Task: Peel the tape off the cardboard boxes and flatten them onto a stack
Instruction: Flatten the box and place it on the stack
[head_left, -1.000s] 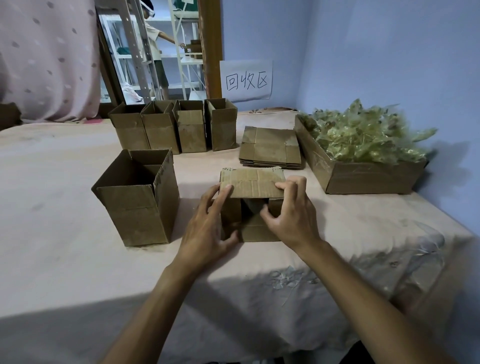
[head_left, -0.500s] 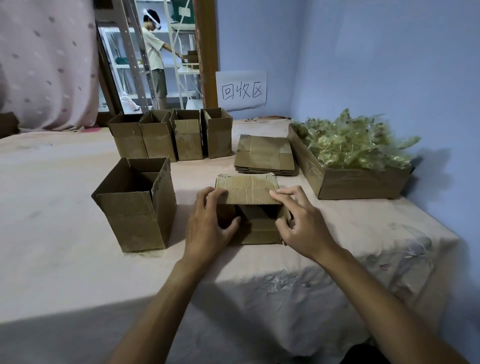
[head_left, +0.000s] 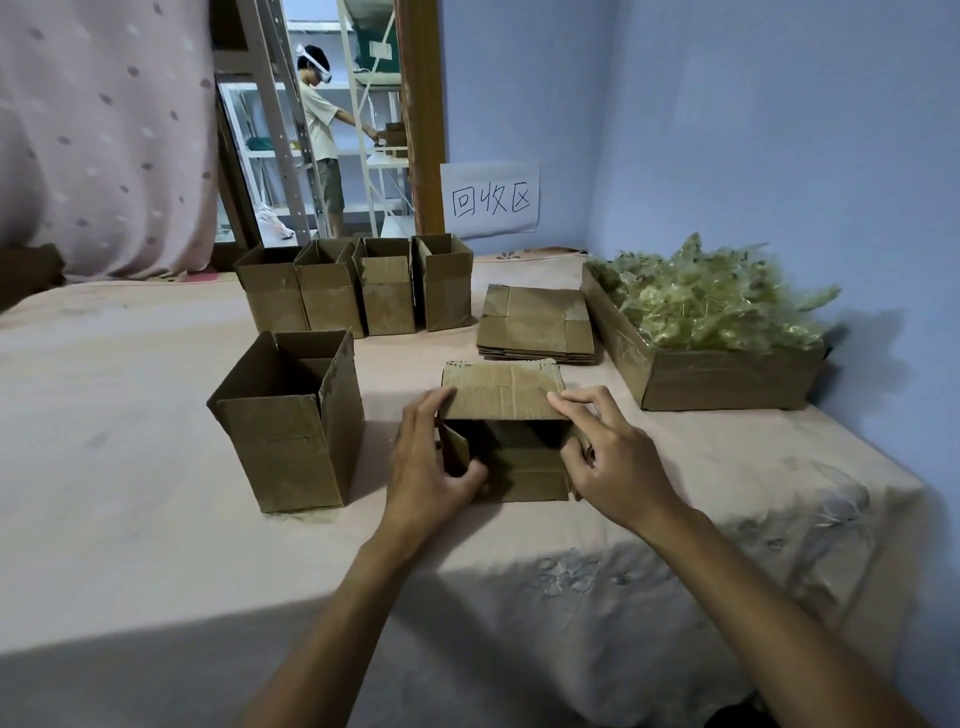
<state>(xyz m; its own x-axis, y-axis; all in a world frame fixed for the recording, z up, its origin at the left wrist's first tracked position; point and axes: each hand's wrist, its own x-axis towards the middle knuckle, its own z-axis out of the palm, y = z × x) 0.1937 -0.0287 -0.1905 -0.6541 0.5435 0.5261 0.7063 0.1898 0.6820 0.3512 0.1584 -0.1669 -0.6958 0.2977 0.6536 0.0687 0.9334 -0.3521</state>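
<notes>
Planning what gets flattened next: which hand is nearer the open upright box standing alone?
Left. The left hand grips the left side of the lying box, just right of the upright box; the right hand holds its right side, farther away.

one sign legible: white paper sheet stuck on the blue wall, just right of the wooden door frame. three handwritten dark characters in a single row: 回收区. sheet hangs above and behind the row of open cardboard boxes.
</notes>
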